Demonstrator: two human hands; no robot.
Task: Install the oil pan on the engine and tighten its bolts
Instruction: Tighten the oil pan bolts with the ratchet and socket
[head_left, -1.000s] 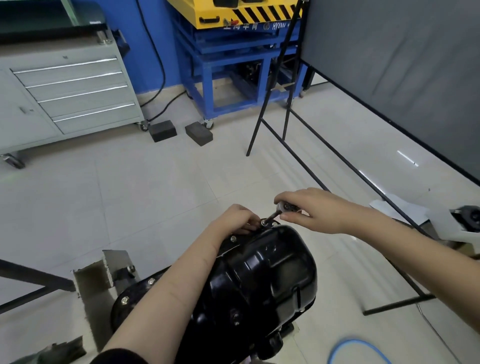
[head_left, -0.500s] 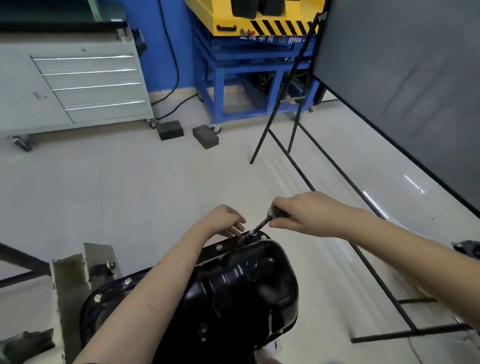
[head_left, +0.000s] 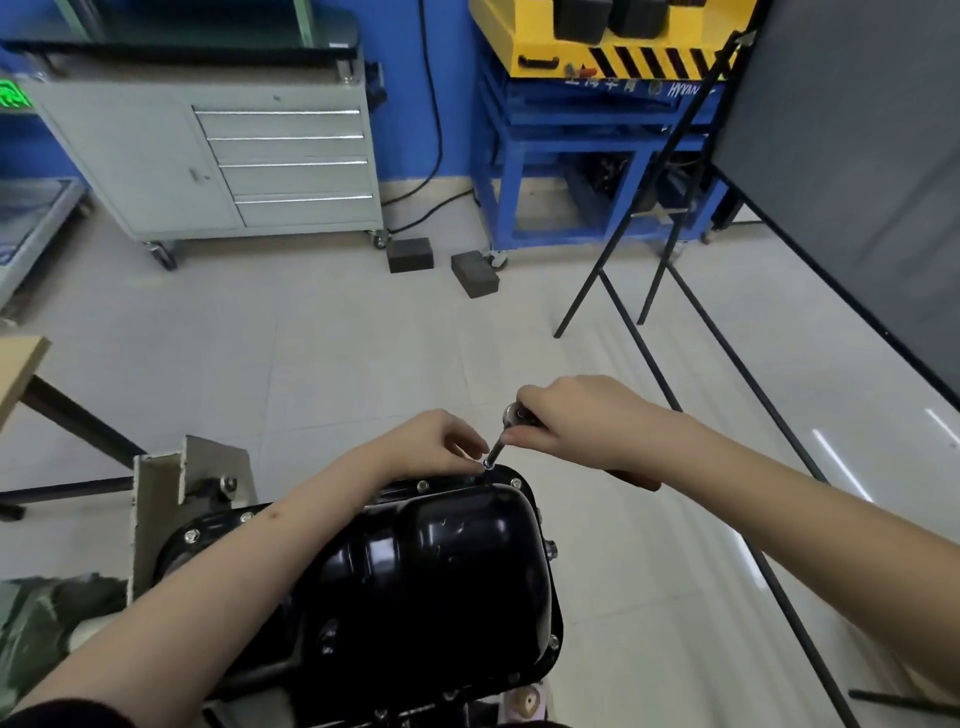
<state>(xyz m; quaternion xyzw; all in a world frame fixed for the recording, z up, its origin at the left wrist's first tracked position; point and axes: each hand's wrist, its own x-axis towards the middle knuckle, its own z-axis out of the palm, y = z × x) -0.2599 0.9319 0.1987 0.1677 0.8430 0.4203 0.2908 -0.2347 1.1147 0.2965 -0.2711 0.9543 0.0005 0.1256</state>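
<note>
The glossy black pressed-steel oil pan (head_left: 431, 577) sits already on the engine, which is held on a pale grey metal stand bracket (head_left: 161, 499) at the left side of the pan, and several silver bolts (head_left: 422, 486) can be seen along its flange. At the far edge of the pan, the right hand (head_left: 576, 423) is closed around the head of a chrome ratchet wrench (head_left: 517, 417), whose thin extension bar goes down at an angle to a socket on one flange bolt (head_left: 488, 464). The left hand (head_left: 441, 441) rests just beside that socket, its fingers curled and its fingertips (head_left: 480, 451) near or touching the bar; I cannot tell if they really pinch it. Compared with one second ago, the right hand has turned a little around the bolt and the ratchet head now stands higher above the far corner of the pan, while the left hand stays at the same place on the flange. The view has also lifted, so more of the grey drawer cabinet (head_left: 280, 156) far behind the pan is visible. I judge that this bolt is being driven in by short strokes, and that the task is in its tightening stage, not the placing stage. The other bolts around the flange probably need the same final turn afterwards.
</note>
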